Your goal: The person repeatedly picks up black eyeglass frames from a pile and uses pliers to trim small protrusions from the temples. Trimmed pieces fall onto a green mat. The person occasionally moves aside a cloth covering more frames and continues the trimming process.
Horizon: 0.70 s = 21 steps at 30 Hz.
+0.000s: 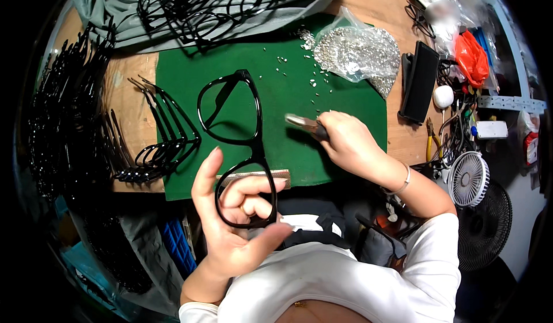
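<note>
At your far left, a dense row of glossy black plastic glasses frames (69,115) runs along the edge of the pale wooden table (129,72); just right of it, a small nested set of black frames (167,148) lies with arms fanned upward; beyond, a tangled heap of black frames (196,9) sits on a crumpled grey-green cloth (311,0); which of these groups is finished and which is waiting, you cannot tell by sight.

Near the middle, your left hand (227,239) closes round the lower rim of one shiny black glasses frame (257,150), index finger raised beside it, curled fingers showing through the opening; the frame stands on end above a green mat (340,144); its front is whole, and one dark arm shows through the upper opening; a second arm cannot be made out.

Further right, your right hand (348,138) is closed round a dark-handled tool with a metal tip (302,121), its tip apart from the frame; this piece seems partway through its handling, with any tool work on it paused or not begun; above, small silvery pieces (313,82) lie scattered beside a clear plastic bag of silvery pieces (357,49), so plenty appears unused.
</note>
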### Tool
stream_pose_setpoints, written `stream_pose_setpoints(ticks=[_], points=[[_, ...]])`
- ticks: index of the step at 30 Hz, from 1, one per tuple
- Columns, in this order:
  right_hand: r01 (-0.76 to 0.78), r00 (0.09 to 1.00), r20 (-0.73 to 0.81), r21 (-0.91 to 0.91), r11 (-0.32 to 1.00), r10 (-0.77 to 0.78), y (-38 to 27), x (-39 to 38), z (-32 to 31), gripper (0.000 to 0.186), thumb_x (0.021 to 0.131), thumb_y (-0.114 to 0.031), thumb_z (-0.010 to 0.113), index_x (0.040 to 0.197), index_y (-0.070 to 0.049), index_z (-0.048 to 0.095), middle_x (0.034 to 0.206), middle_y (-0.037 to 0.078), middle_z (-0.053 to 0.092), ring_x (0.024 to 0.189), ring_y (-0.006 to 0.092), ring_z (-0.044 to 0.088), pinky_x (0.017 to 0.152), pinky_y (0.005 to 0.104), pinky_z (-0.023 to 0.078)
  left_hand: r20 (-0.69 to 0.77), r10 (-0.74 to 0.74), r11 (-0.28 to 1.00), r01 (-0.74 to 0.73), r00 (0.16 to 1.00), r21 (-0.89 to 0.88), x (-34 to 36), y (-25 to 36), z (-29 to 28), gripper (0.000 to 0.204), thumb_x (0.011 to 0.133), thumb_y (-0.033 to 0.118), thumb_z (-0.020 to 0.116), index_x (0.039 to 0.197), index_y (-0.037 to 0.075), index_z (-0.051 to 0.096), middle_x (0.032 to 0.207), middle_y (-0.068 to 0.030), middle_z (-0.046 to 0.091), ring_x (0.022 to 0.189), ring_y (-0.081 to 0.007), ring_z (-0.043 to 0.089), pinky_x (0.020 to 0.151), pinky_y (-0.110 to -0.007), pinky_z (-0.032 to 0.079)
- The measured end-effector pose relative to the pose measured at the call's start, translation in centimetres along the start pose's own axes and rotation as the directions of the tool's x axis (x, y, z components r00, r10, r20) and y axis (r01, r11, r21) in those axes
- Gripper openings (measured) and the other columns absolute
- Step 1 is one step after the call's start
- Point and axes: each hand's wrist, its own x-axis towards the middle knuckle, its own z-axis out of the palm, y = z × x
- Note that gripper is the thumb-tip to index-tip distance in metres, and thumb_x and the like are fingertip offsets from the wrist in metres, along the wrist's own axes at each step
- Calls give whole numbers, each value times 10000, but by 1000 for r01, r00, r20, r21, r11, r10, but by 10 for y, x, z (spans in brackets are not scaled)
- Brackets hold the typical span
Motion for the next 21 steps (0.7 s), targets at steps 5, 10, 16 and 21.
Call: stream_pose_setpoints(ticks=[5,10,16,21], points=[[-165,986,76,516,841,147,-34,-16,-41,132,754,-77,590,809,12,508,719,120,525,661,250,544,599,330,428,55,18,981,-29,998,192,13,-10,8,939,671,-141,600,1339,87,-19,1152,-214,454,788,-146,584,732,-268,485],[-28,987,-79,778,627,142,-54,-40,-31,123,787,-79,598,828,7,520,714,72,520,640,111,511,566,251,412,51,168,893,-174,985,416,21,-32,30,869,700,-112,593,1333,48,20,1191,-184,437,869,-130,532,761,-229,471],[-36,972,-79,882,470,223,-55,-41,-21,147,818,-132,588,825,-10,508,716,12,499,645,61,449,565,210,380,14,255,841,-229,967,490,22,-39,40,853,699,-111,588,1327,45,32,1192,-192,438,893,-143,522,768,-230,481],[-372,914,345,922,102,214,-53,-31,-40,195,813,-199,611,838,-44,496,732,-22,492,665,35,419,597,189,351,28,238,843,-220,971,491,24,-35,38,847,707,-112,580,1327,48,25,1201,-194,436,916,-161,523,798,-256,480]])
